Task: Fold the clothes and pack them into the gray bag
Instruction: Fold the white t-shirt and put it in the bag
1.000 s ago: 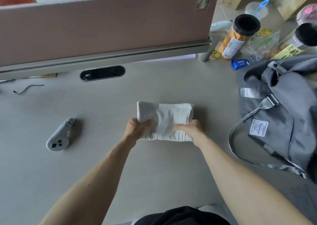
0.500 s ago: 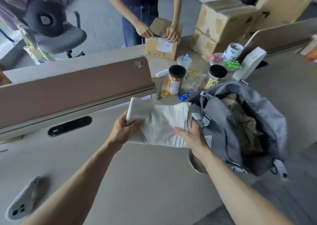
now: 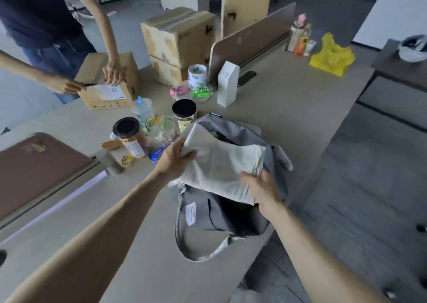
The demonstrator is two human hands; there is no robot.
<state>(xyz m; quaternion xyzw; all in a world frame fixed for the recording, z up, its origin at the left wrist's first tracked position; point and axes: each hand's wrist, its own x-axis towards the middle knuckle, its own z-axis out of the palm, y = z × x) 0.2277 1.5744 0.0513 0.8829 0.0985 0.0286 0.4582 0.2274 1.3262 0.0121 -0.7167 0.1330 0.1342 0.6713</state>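
Left hand [image 3: 175, 160] and right hand [image 3: 261, 188] each clasp an end of the folded white cloth [image 3: 221, 164] above the open gray bag [image 3: 221, 217]. The bag sits at the table [image 3: 138, 228] edge, jars [image 3: 184, 112] just behind it. Its white label [image 3: 190, 213] is illegible.

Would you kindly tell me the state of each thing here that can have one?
garment: folded, held over the bag's mouth
bag: open, mouth up
left hand: grips the garment's far corner
right hand: grips the garment's near edge
near jar: standing, lid on
far jar: standing, lid on
small box: shut, another person's hands on it
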